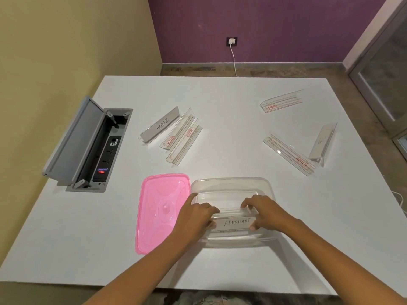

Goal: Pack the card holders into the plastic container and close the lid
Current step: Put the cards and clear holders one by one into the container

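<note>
Head view: both hands are at the box at 6 o'clock on the white surface (220,95). The left hand (196,213) grips the left end, and the right hand (262,211) pinches the right end, of the clear tent-shaped plastic card holder lettered ELEPHANT (236,223). The holder is inside the clear rectangular plastic container (231,183), close to its near wall.

To do this step well, I would keep the holder level and parallel to that wall and seat it snug against it. That should leave room behind for the other holders. Both ends are best released together so it does not tip.

Nothing else seems to be in the container, though clear plastic on clear plastic makes that hard to confirm. The pink rectangular plastic lid (160,208) lies flat just beside it at 9 o'clock.

Six holders wait outside. The clear holder lettered ZEBRA (160,126) and two clear unlabelled holders (176,135) cluster at 11 o'clock. Three more clear holders (288,154) are scattered around 1 to 2 o'clock.
</note>
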The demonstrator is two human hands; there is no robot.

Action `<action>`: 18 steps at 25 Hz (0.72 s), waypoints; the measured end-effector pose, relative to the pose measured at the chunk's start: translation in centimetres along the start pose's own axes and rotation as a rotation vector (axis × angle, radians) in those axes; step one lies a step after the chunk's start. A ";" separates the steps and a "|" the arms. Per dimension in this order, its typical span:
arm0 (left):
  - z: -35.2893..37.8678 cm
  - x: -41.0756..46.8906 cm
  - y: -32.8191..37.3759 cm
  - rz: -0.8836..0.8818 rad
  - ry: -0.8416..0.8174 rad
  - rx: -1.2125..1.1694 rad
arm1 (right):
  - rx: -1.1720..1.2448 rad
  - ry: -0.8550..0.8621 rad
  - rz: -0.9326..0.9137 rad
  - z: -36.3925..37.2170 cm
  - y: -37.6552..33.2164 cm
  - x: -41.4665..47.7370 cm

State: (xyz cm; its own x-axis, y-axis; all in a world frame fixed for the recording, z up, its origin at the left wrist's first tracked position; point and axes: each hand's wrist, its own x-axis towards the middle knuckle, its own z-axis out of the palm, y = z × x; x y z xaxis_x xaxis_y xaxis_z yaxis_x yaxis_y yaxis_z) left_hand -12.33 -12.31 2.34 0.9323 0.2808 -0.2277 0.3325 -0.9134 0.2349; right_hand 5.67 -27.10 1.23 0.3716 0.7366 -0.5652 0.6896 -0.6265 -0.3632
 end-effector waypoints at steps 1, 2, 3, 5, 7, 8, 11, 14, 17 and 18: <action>0.3 0.1 0.0 -0.003 -0.010 0.009 | -0.012 -0.010 -0.002 0.2 0.0 0.2; 0.7 0.1 -0.1 -0.009 -0.020 0.016 | -0.020 -0.020 -0.008 0.5 0.0 0.3; 1.0 0.0 -0.1 -0.011 -0.028 0.024 | -0.026 -0.031 -0.015 0.9 0.0 0.4; 1.4 0.0 -0.2 -0.007 -0.036 0.043 | -0.046 -0.052 -0.026 1.7 0.0 0.4; 1.7 0.1 -0.3 -0.003 -0.038 0.062 | -0.054 -0.064 -0.021 2.2 -0.1 0.5; 1.8 0.1 -0.3 -0.003 -0.041 0.065 | -0.053 -0.070 -0.014 2.3 -0.1 0.5; 2.0 0.1 -0.5 -0.006 -0.033 0.056 | -0.047 -0.098 -0.004 2.3 -0.2 0.2; 2.1 0.0 -0.7 -0.007 -0.026 0.040 | 0.078 -0.011 -0.032 1.8 -0.6 -1.1; 2.2 0.0 -0.7 -0.017 -0.041 0.031 | 0.233 0.411 -0.157 -0.4 -0.2 -2.1; 2.2 0.0 -0.6 -0.023 -0.041 0.031 | 0.269 0.549 -0.170 -1.5 0.3 -2.1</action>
State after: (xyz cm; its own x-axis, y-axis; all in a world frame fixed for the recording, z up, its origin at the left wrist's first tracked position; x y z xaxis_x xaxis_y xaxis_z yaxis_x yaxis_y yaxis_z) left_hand -12.87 -12.40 0.16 0.9179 0.2898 -0.2712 0.3482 -0.9158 0.1999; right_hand 6.07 -28.48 3.41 0.5843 0.8102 -0.0466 0.6133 -0.4784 -0.6285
